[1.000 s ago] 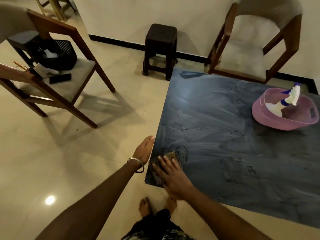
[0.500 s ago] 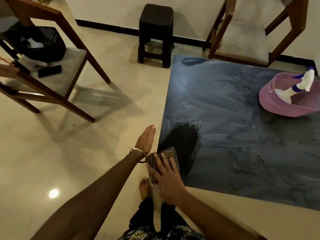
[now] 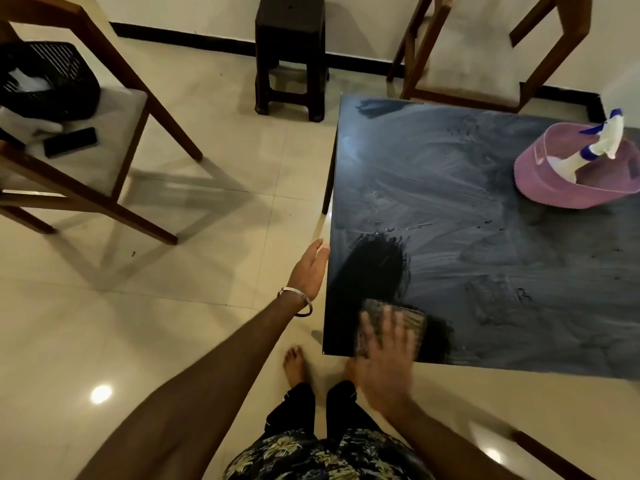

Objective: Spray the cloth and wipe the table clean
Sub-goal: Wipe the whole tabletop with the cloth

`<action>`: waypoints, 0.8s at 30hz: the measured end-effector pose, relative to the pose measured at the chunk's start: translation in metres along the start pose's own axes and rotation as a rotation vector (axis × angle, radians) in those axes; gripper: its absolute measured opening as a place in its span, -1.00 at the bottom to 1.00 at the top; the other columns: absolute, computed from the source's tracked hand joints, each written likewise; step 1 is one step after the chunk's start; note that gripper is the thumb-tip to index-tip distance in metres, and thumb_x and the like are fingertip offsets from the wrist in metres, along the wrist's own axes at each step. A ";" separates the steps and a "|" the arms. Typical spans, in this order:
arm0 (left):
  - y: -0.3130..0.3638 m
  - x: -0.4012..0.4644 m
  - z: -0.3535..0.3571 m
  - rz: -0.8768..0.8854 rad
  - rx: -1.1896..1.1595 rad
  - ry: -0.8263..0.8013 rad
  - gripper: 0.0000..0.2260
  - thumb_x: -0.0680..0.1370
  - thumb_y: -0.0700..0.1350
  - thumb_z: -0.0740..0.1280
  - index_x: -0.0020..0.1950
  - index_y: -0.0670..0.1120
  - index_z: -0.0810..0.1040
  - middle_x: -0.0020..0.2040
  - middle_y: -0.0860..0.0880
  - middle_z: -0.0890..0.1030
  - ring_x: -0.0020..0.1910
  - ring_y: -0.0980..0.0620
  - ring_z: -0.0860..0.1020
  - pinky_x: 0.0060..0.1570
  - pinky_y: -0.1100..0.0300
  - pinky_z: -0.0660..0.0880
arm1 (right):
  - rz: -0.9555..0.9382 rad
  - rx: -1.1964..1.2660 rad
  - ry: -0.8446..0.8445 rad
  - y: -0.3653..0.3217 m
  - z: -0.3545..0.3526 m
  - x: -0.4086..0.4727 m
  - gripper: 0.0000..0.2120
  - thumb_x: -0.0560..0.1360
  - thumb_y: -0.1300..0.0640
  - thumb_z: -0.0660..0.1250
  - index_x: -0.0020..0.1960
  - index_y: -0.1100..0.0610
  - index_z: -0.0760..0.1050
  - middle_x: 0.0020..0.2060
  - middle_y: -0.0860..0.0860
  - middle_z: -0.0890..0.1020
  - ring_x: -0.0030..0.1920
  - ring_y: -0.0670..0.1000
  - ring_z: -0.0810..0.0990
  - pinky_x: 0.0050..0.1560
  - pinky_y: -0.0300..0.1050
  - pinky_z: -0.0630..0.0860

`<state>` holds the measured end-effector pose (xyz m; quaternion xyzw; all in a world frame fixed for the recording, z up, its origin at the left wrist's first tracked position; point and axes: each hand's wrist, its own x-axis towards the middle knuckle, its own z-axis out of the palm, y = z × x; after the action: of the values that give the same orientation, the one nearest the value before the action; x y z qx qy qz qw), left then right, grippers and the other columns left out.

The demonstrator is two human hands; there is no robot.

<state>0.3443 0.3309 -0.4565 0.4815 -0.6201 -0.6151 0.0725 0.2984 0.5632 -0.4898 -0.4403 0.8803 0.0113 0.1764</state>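
A: Where is the cloth (image 3: pixel 391 327) sitting now?
B: At the tabletop's (image 3: pixel 485 237) near left corner, further onto the surface than half a second ago, beside a dark wet patch.
A: And the hands?
B: The right hand (image 3: pixel 388 358), fingers spread, is pressing flat on it; the left hand (image 3: pixel 310 271) is hovering open beside the table's edge.

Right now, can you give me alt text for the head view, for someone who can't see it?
The right hand presses a cloth flat on the near left corner of a dusty dark table, leaving a clean black patch. The left hand is open at the table's left edge. A spray bottle lies in a pink basin at far right.
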 end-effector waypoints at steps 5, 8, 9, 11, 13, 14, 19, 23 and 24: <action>-0.012 -0.001 -0.009 -0.024 -0.012 0.006 -0.55 0.66 0.08 0.06 0.52 -0.04 0.24 0.52 0.00 0.28 0.49 0.02 0.24 0.33 0.28 0.11 | -0.350 -0.058 -0.087 -0.067 0.008 0.008 -0.34 0.56 -0.18 0.10 0.62 -0.10 0.05 0.62 0.06 0.02 0.60 0.17 0.01 0.50 0.22 -0.10; -0.012 0.002 -0.011 -0.033 -0.004 0.001 -0.55 0.66 0.09 0.06 0.53 -0.03 0.23 0.52 0.00 0.28 0.49 0.02 0.24 0.37 0.22 0.12 | -0.487 -0.107 -0.141 -0.056 0.004 0.019 -0.32 0.57 -0.17 0.12 0.63 -0.09 -0.02 0.62 0.02 0.01 0.60 0.14 -0.01 0.50 0.20 -0.10; -0.011 0.004 -0.012 -0.032 -0.003 -0.002 -0.55 0.66 0.09 0.06 0.53 -0.04 0.23 0.52 0.00 0.28 0.49 0.02 0.24 0.38 0.22 0.12 | -0.499 -0.114 -0.161 -0.049 0.001 0.025 -0.31 0.57 -0.18 0.12 0.63 -0.10 -0.04 0.62 0.02 0.01 0.60 0.13 -0.03 0.50 0.19 -0.11; -0.007 0.007 -0.013 -0.029 -0.021 -0.005 -0.55 0.66 0.09 0.06 0.52 -0.04 0.24 0.52 0.00 0.29 0.49 0.03 0.25 0.35 0.25 0.11 | -0.472 -0.106 -0.162 -0.040 -0.009 0.047 -0.35 0.61 -0.18 0.07 0.63 -0.10 -0.08 0.62 0.01 -0.04 0.61 0.12 -0.11 0.52 0.22 -0.13; -0.003 0.010 -0.015 -0.024 -0.048 0.008 -0.55 0.66 0.10 0.07 0.51 -0.04 0.26 0.51 -0.01 0.30 0.48 0.04 0.26 0.33 0.28 0.11 | -0.436 -0.106 -0.148 -0.035 -0.023 0.086 -0.38 0.65 -0.19 -0.03 0.62 -0.11 -0.18 0.61 0.00 -0.17 0.59 0.11 -0.26 0.55 0.25 -0.21; -0.001 0.012 -0.015 -0.023 -0.061 0.018 -0.55 0.66 0.10 0.07 0.51 -0.04 0.27 0.50 -0.01 0.32 0.47 0.05 0.27 0.33 0.29 0.12 | -0.419 -0.107 -0.142 -0.034 -0.032 0.111 -0.38 0.65 -0.18 -0.04 0.62 -0.11 -0.23 0.60 0.01 -0.23 0.57 0.11 -0.32 0.55 0.24 -0.25; 0.010 0.025 -0.019 -0.029 -0.085 0.064 -0.56 0.66 0.08 0.09 0.50 -0.05 0.29 0.49 0.01 0.33 0.46 0.08 0.28 0.31 0.34 0.12 | -0.303 -0.108 -0.154 -0.043 -0.069 0.210 -0.33 0.65 -0.14 0.02 0.60 -0.12 -0.31 0.58 0.02 -0.32 0.57 0.11 -0.34 0.45 0.21 -0.40; 0.019 0.038 -0.019 -0.042 -0.101 0.102 -0.56 0.66 0.07 0.06 0.51 -0.06 0.27 0.51 0.01 0.29 0.48 0.08 0.24 0.38 0.31 0.09 | -0.397 -0.107 -0.162 -0.048 -0.056 0.172 -0.34 0.64 -0.17 -0.01 0.61 -0.12 -0.29 0.58 0.05 -0.32 0.56 0.16 -0.37 0.52 0.33 -0.25; 0.023 0.043 -0.019 -0.044 -0.094 0.111 -0.56 0.67 0.08 0.05 0.51 -0.06 0.26 0.52 0.01 0.28 0.49 0.08 0.23 0.40 0.28 0.08 | -0.451 -0.099 -0.142 -0.045 -0.048 0.149 -0.36 0.64 -0.18 -0.02 0.62 -0.11 -0.23 0.59 0.06 -0.27 0.57 0.17 -0.33 0.52 0.34 -0.21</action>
<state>0.3229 0.2837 -0.4543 0.5245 -0.5746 -0.6175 0.1156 0.2375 0.4125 -0.4866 -0.6320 0.7433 0.0458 0.2142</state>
